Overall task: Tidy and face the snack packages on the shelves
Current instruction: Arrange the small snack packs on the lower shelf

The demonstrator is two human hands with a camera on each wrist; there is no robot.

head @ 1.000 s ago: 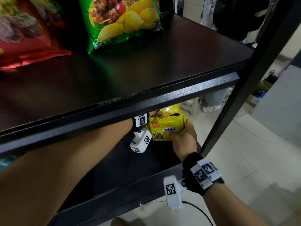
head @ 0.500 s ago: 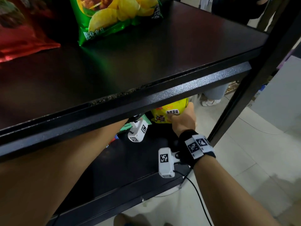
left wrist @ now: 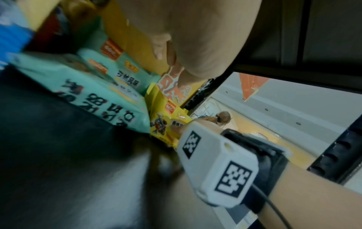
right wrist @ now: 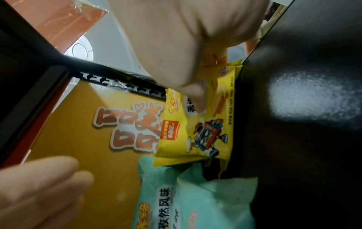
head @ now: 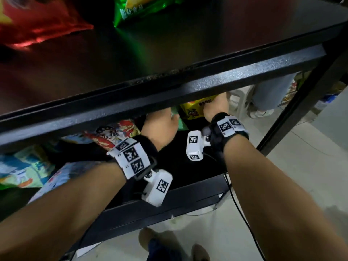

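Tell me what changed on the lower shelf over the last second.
The right hand carried the small yellow packet from the shelf's front edge deeper in, standing it against the big orange box; its thumb presses the packet's front. The left hand drew back toward the front, holding nothing. The green chip bag and red bag on the upper shelf stayed put.

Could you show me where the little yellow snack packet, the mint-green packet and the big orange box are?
yellow snack packet point(right wrist: 203, 133), right wrist view, on its cartoon figure.
mint-green packet point(right wrist: 213, 199), right wrist view, on its plain front.
orange box point(right wrist: 82, 136), right wrist view, on its front face left of the lettering.
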